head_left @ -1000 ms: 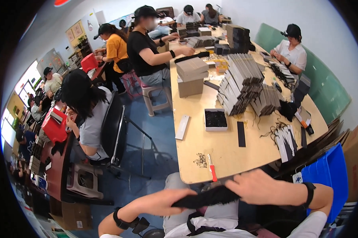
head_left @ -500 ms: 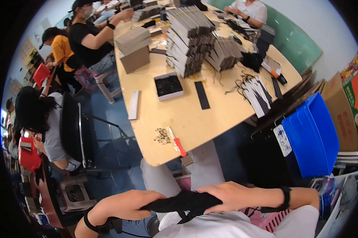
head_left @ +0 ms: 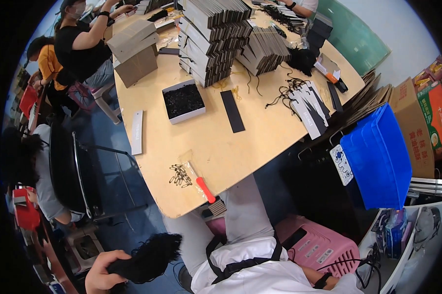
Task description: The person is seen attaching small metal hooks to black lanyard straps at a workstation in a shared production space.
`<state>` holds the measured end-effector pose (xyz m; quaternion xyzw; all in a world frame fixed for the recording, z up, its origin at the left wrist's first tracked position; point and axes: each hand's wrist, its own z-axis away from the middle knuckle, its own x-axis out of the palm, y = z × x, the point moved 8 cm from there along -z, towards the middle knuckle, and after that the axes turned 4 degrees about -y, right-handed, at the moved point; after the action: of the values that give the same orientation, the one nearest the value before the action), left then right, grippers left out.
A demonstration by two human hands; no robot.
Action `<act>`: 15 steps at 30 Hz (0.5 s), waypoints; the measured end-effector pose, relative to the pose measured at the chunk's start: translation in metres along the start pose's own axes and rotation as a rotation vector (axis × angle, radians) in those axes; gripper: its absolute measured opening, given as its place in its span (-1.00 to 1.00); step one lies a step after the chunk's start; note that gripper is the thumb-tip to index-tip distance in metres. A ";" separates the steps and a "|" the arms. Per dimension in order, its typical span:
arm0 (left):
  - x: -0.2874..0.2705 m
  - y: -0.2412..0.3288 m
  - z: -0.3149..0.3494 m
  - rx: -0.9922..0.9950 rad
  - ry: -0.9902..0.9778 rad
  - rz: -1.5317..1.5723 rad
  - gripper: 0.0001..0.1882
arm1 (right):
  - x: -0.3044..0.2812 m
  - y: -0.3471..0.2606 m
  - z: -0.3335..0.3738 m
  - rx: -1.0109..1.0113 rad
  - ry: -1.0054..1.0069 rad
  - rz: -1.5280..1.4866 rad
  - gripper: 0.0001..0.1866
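Observation:
My left hand (head_left: 104, 274), low at the left beyond the table's near corner, is closed around a bundle of black cords (head_left: 152, 258). The loose, fuzzy end of the bundle points up and to the right. My right forearm is down beside my body at the lower right, with a black band on the wrist. Only a small part of my right hand (head_left: 310, 273) shows past the band; white clothing hides its fingers. On the near table corner are a pile of small dark metal pieces (head_left: 180, 175) and a red-handled tool (head_left: 206, 190).
The table (head_left: 196, 142) bears a white box (head_left: 186, 117) of black pieces, tall stacks of grey cards (head_left: 211, 44), corded tags (head_left: 306, 115) and a black strip (head_left: 232, 111). To the right stand a blue bin (head_left: 377, 157) and a pink case (head_left: 323, 245). People sit left and beyond.
Both hands were on the black bundle in front of my body. My right hand has let go and dropped to my side; my left hand has carried the bundle leftward. The view has shifted.

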<state>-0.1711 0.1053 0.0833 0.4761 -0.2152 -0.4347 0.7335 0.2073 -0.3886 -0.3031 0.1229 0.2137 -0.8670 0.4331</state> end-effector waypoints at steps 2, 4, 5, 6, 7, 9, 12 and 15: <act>-0.018 -0.015 0.016 -0.128 0.138 0.082 -0.63 | 0.001 -0.006 0.010 -0.020 -0.063 -0.031 -0.50; -0.032 -0.023 0.032 -0.200 0.105 0.084 -0.62 | -0.001 -0.011 0.021 -0.037 -0.125 -0.062 -0.51; -0.039 -0.031 0.041 -0.267 0.071 0.084 -0.62 | -0.002 -0.013 0.027 -0.043 -0.156 -0.081 -0.51; -0.054 -0.037 0.059 -0.303 0.116 0.022 -0.60 | -0.004 -0.018 0.031 -0.053 -0.187 -0.096 -0.51; -0.077 -0.057 0.090 -0.259 0.113 0.000 -0.49 | -0.005 -0.024 0.037 -0.072 -0.220 -0.111 -0.52; -0.104 -0.043 0.120 -0.336 0.485 0.039 -0.36 | -0.009 -0.030 0.055 -0.077 -0.285 -0.143 -0.52; -0.154 -0.025 0.168 -0.418 0.535 -0.312 -0.20 | -0.021 -0.046 0.076 -0.130 -0.390 -0.175 -0.53; -0.181 0.016 0.167 -0.256 0.654 -0.326 -0.24 | -0.042 -0.059 0.092 -0.188 -0.486 -0.195 -0.54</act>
<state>-0.3814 0.1751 0.1910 0.5221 0.1643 -0.3943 0.7382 0.1819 -0.3713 -0.1902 -0.1508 0.1939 -0.8849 0.3957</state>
